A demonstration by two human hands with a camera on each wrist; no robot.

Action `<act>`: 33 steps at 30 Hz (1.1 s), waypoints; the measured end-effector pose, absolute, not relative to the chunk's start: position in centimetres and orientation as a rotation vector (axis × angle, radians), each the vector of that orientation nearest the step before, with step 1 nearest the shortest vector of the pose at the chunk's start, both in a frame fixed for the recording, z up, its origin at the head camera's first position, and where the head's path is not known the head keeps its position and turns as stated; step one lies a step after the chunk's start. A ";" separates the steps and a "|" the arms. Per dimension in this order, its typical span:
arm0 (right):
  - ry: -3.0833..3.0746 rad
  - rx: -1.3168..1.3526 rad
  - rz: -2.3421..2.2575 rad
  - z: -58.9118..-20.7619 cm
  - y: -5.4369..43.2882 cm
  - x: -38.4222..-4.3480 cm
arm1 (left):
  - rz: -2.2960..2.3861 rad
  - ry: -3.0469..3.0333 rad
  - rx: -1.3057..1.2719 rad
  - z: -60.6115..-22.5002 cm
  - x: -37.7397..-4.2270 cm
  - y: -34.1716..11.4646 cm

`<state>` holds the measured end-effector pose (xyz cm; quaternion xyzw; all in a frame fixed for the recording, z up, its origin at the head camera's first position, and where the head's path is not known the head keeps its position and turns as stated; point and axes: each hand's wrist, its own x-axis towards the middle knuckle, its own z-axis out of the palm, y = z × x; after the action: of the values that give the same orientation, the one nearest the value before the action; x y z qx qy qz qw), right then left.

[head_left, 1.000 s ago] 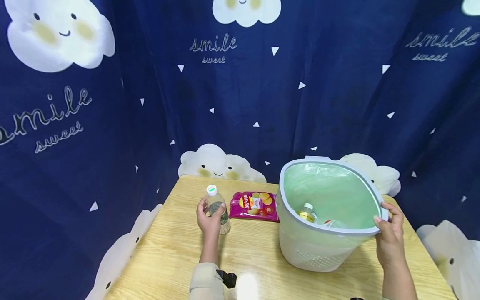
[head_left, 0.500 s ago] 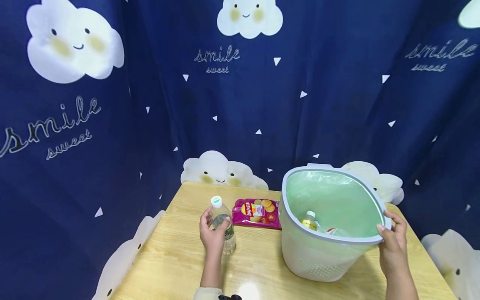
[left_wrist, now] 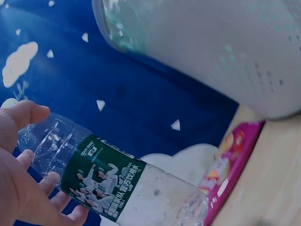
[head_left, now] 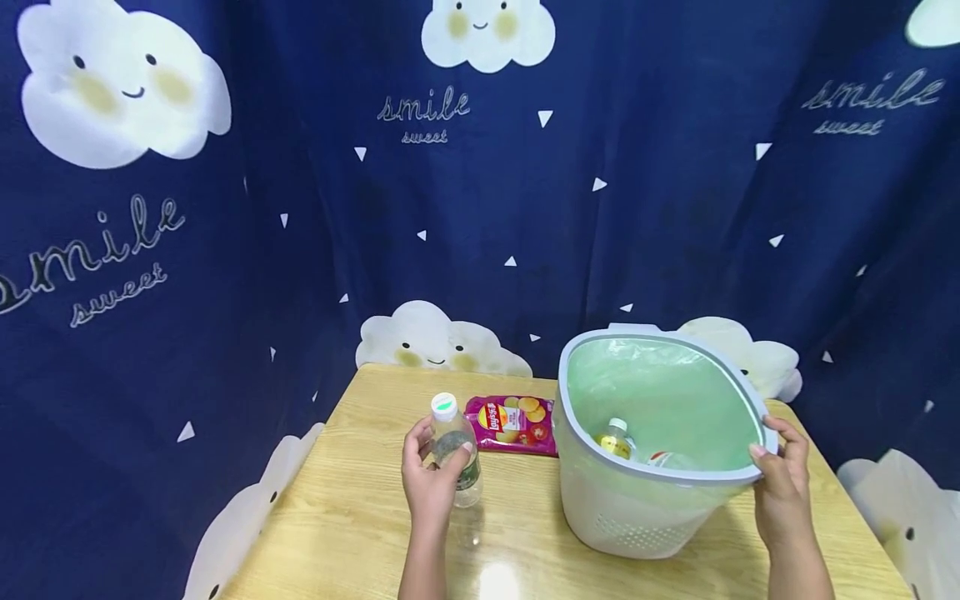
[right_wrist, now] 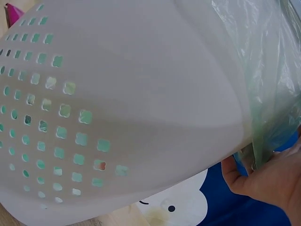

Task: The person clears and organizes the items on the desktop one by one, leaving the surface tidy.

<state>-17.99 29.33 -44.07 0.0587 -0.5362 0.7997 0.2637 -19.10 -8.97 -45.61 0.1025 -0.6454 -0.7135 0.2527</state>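
Note:
My left hand (head_left: pixel 435 475) grips a clear plastic bottle (head_left: pixel 467 487) with a white cap, fingers and thumb around its upper part. The bottle leans slightly, and a green label (left_wrist: pixel 101 176) shows in the left wrist view. On the right, my right hand (head_left: pixel 783 483) holds the rim of a white trash bin (head_left: pixel 622 517) between thumb and fingers. A pale green bag (head_left: pixel 675 383) lines the bin. Inside lie a bottle with a yellow label (head_left: pixel 615 444) and another clear item with red marking (head_left: pixel 663 458), partly hidden by the rim.
A purple chip bag (head_left: pixel 513 425) lies flat on the wooden table (head_left: pixel 360 500), between the held bottle and the bin. Behind the table hangs a dark blue curtain (head_left: pixel 480 200) printed with clouds and triangles.
My left hand has carried the bottle toward me and slightly right, off its spot beside the chip bag. The right hand keeps its hold on the bin's rim. The head view shifted slightly.

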 end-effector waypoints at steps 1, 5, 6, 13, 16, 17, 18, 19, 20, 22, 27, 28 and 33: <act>-1.450 0.166 2.164 -44.0 29.3 -18.0 | -1.946 -1.758 0.271 -45.3 -18.9 -8.9; -1.452 0.184 2.169 -43.9 29.0 -18.2 | -1.978 -1.752 0.238 -44.4 -18.5 -8.6; -1.452 0.180 2.166 -43.9 28.9 -18.2 | -1.985 -1.751 0.231 -44.2 -18.4 -8.5; -1.457 0.158 2.149 -43.8 29.2 -18.0 | -2.012 -1.769 0.188 -42.9 -18.5 -8.0; -1.441 0.171 2.161 -43.9 29.4 -18.0 | -2.024 -1.762 0.183 -42.4 -18.7 -7.9; -1.438 0.175 2.164 -43.9 29.4 -18.0 | -2.026 -1.761 0.181 -42.2 -18.8 -7.9; -1.436 0.178 2.168 -43.9 29.4 -18.0 | -2.027 -1.760 0.179 -42.1 -18.8 -7.8; -1.436 0.179 2.170 -43.9 29.4 -18.0 | -2.029 -1.758 0.174 -41.9 -18.9 -7.8; -1.436 0.177 2.171 -44.0 29.5 -18.0 | -2.029 -1.756 0.169 -41.8 -18.9 -7.7; -1.442 0.171 2.170 -44.0 29.5 -17.9 | -2.035 -1.752 0.157 -41.4 -18.9 -7.5; -1.464 0.163 2.157 -44.0 29.5 -17.9 | -2.057 -1.769 0.124 -40.2 -19.0 -7.1; -1.466 0.165 2.156 -44.0 29.5 -17.9 | -2.059 -1.777 0.112 -39.8 -19.1 -7.1; -1.455 0.163 2.164 -43.9 29.4 -18.0 | -2.055 -1.819 0.049 -38.4 -19.6 -7.1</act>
<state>-17.96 29.45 -43.94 0.0601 -0.5376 0.7995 0.2612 -19.57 -7.10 -38.36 0.0175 -0.6496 -0.7340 0.1972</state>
